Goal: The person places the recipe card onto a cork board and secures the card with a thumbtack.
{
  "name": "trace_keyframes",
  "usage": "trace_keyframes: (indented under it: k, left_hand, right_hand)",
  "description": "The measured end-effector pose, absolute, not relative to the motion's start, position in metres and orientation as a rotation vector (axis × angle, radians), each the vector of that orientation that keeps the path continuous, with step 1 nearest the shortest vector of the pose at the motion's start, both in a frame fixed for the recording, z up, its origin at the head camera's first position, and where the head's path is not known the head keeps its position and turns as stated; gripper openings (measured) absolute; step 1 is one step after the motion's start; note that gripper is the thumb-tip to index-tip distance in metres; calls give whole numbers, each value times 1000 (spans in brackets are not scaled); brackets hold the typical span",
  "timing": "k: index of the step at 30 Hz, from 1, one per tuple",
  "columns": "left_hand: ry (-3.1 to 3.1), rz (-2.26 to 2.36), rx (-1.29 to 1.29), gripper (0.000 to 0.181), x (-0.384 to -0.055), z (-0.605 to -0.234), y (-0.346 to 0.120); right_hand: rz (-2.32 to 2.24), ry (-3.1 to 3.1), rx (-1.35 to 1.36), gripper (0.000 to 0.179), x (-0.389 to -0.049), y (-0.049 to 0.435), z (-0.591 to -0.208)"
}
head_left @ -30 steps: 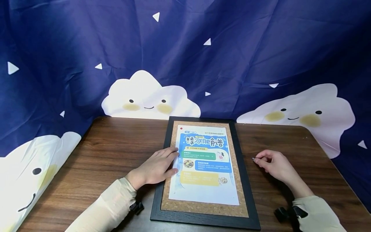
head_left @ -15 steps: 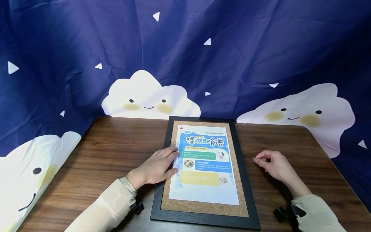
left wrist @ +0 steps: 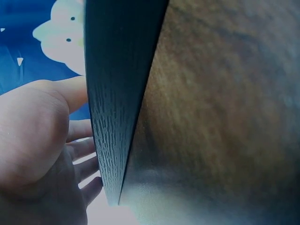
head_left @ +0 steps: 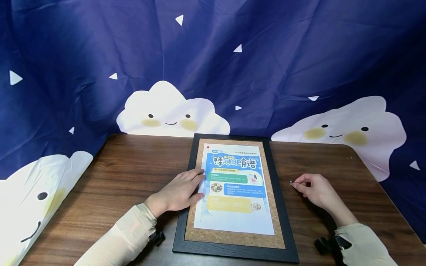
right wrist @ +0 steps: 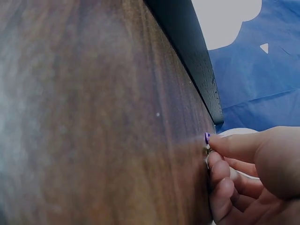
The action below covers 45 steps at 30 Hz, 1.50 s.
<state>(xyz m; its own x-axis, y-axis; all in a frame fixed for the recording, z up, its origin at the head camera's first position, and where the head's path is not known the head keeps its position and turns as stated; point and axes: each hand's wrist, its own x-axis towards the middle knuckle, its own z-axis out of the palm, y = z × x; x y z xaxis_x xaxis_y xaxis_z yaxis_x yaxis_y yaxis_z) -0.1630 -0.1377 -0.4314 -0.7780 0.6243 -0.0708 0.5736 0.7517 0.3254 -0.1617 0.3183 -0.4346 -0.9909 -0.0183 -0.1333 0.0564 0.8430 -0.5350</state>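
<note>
A black-framed cork board [head_left: 233,240] lies on the table with a printed poster [head_left: 233,223] over its cork. One red thumbtack [head_left: 208,147] sits at the poster's upper left corner. My left hand [head_left: 179,190] lies across the board's left edge, fingers outstretched, fingertips on the poster's left margin. In the left wrist view the hand [left wrist: 42,136] shows behind the frame's side. To the right of the board, my right hand [head_left: 313,187] pinches a small purple thumbtack [right wrist: 207,138] between thumb and forefinger, low over the tabletop.
The brown wood-grain table [head_left: 133,159] extends on both sides of the board. Behind it hangs a dark blue curtain [head_left: 213,55] with cloud faces and white triangles. A black wrist camera [head_left: 156,238] sits at the left cuff, another camera [head_left: 323,245] at the right.
The right fingertips have shifted slightly, and the thumbtack in them looks turned, now showing a paler side. The left hand, board and poster stay in place.
</note>
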Motion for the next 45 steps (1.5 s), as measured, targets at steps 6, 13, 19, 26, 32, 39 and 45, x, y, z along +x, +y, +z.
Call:
trace_keyframes:
  k: [6, 13, 19, 26, 32, 39, 45]
  left_hand:
    - [2774, 430, 962, 64, -163, -432, -138]
    - [2772, 437, 974, 64, -163, -432, -138]
    - [2780, 433, 990, 64, -163, -432, -138]
    - [2786, 435, 990, 64, -163, -433, -138]
    - [2788, 435, 1004, 64, -164, -433, -139]
    - [2792, 431, 1023, 62, -164, -433, -140]
    - [2795, 422, 1022, 60, -164, -432, -140]
  right_hand:
    - [-871, 2859, 19, 16, -161, 320, -433]
    - [-963, 2831, 16, 17, -159, 315, -428]
    - [-973, 2857, -39, 25, -157, 311, -425]
    - [-1108, 2832, -15, 25, -156, 309, -422]
    - [-1261, 2759, 4, 23, -156, 305, -424]
    - [-1350, 2693, -60, 23, -156, 300, -425]
    - [-1395, 2678, -71, 23, -157, 298, -424]
